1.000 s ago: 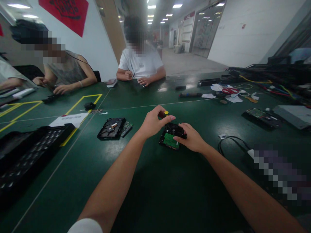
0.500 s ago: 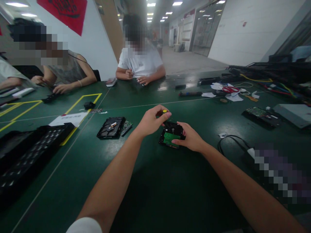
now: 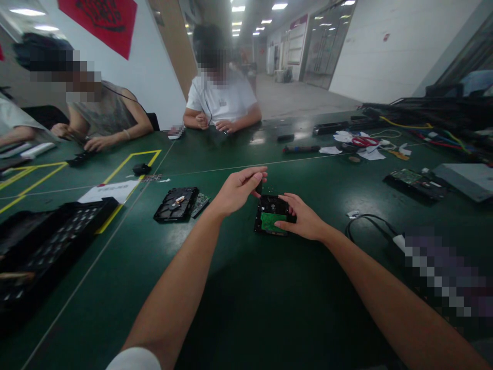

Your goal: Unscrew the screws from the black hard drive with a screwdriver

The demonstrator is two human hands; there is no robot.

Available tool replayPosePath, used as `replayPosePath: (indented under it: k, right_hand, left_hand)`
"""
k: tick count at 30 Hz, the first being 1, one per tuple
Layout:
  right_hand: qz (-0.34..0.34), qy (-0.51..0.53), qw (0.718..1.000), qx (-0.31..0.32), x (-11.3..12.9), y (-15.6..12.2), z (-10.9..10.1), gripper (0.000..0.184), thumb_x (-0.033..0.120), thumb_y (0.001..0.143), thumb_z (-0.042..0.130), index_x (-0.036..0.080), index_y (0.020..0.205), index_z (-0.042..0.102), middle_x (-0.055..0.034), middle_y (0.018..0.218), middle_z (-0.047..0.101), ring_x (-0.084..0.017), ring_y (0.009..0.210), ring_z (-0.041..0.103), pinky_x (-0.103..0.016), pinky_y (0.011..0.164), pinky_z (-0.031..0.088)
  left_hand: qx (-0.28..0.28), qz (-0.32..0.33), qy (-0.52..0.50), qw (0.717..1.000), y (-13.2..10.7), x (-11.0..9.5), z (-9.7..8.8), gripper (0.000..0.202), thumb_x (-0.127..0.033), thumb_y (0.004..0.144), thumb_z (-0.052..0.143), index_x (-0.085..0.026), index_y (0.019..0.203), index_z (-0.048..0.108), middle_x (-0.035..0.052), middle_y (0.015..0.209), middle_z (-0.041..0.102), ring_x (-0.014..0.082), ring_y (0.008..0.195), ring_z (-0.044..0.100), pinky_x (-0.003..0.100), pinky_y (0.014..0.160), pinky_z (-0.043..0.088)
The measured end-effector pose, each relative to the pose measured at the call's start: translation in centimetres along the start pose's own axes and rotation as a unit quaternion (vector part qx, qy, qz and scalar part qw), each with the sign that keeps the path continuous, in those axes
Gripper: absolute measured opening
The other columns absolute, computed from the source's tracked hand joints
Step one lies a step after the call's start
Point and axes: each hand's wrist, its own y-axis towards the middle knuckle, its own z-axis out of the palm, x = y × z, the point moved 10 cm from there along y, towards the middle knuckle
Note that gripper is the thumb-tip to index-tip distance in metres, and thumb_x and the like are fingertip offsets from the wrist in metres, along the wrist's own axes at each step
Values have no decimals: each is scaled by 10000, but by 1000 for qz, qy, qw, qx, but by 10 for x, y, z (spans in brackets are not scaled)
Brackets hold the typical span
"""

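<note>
A hard drive (image 3: 272, 206) with a green circuit board (image 3: 269, 222) on its upper face lies on the table in front of me. My right hand (image 3: 302, 218) grips its right side, thumb over the board and fingers along the far edge. Over the drive's far left corner, my left hand (image 3: 244, 189) is closed round a small screwdriver (image 3: 259, 189); only part of its dark handle shows and its tip is hidden. Left of that hand are a black drive casing (image 3: 176, 204) and a loose circuit board (image 3: 200, 204).
A black case with slots (image 3: 73, 231) stands at the left, by a paper sheet (image 3: 110, 191). On the right are another drive (image 3: 414, 185), a grey metal box (image 3: 466, 181), a black cable (image 3: 370, 217) and heaped wires. Several people sit across the table.
My left fingers have shifted on the screwdriver, stretching out over its top; the yellow end that showed before is now covered. My right hand still holds the drive in nearly the same place.
</note>
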Motion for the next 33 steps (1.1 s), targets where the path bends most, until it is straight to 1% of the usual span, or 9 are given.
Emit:
replayPosePath:
  k: [4, 8, 12, 16, 19, 23, 25, 29, 33]
  right_hand:
    - [23, 5, 1000, -12, -4, -1, -2, 841, 620, 885, 734, 223, 1569, 448, -203, 1631, 339, -325, 1214, 624, -548, 1045, 529]
    - [56, 2, 998, -32, -8, -1, -6, 821, 643, 893, 714, 189, 1536, 482, -213, 1519, 449, -248, 968, 660, -513, 945, 578]
    - [52, -6, 998, -28, -1, -3, -5, 824, 650, 883, 728, 185, 1522, 494, -189, 1383, 553, -292, 1053, 646, -494, 932, 572]
    - [45, -18, 999, -22, 3, -5, -2, 838, 650, 850, 763, 224, 1521, 497, -171, 1441, 520, -305, 1104, 636, -486, 948, 562]
    - [42, -15, 999, -24, 0, -6, -1, 836, 638, 842, 777, 227, 1517, 503, -168, 1490, 484, -274, 1052, 649, -472, 941, 566]
    - [35, -11, 999, -21, -5, -4, -1, 802, 632, 844, 777, 233, 1496, 534, -161, 1514, 483, -242, 978, 649, -463, 900, 574]
    - [36, -11, 999, -17, -7, -3, 0, 783, 621, 848, 776, 239, 1491, 546, -161, 1524, 479, -228, 944, 646, -456, 877, 578]
    - [23, -3, 999, -22, -4, -3, -1, 753, 580, 851, 789, 245, 1484, 557, -158, 1507, 497, -216, 916, 639, -455, 869, 581]
    - [20, 4, 999, -30, -4, -4, -1, 741, 584, 849, 789, 255, 1475, 565, -149, 1488, 507, -222, 926, 640, -454, 864, 584]
  left_hand:
    - [-44, 26, 91, 995, -1, -7, -7, 359, -458, 942, 713, -209, 1192, 781, 118, 1167, 687, 186, 924, 669, 240, 612, 621]
    - [-64, 37, 114, 991, -2, -9, -9, 290, -427, 937, 720, -207, 1106, 805, 113, 1111, 682, 159, 837, 651, 192, 522, 561]
    - [-51, 29, 78, 995, 0, -6, -5, 282, -395, 945, 707, -194, 1130, 776, 98, 1074, 689, 142, 802, 630, 190, 524, 561]
    - [-33, -1, -16, 999, 1, 1, -1, 282, -355, 931, 723, -182, 1152, 700, 64, 957, 679, 144, 800, 633, 198, 540, 574]
    - [-17, -35, -101, 994, 1, 7, 3, 256, -328, 946, 693, -188, 1156, 648, 83, 1030, 708, 188, 941, 685, 225, 577, 605]
    - [-6, -66, -160, 985, 0, 10, 8, 209, -315, 971, 633, -181, 1124, 682, 112, 1192, 706, 229, 1150, 669, 288, 722, 651]
    - [-18, -64, -142, 988, 0, 11, 7, 218, -359, 977, 634, -182, 1080, 711, 105, 1180, 703, 211, 1097, 667, 270, 710, 636]
    - [-48, -23, -63, 997, 2, 6, 5, 283, -463, 929, 723, -181, 938, 725, 52, 945, 678, 133, 796, 615, 202, 569, 541]
    - [-21, -28, -77, 996, 1, 8, 12, 270, -441, 937, 719, -197, 1052, 721, 47, 931, 682, 134, 778, 625, 202, 545, 529]
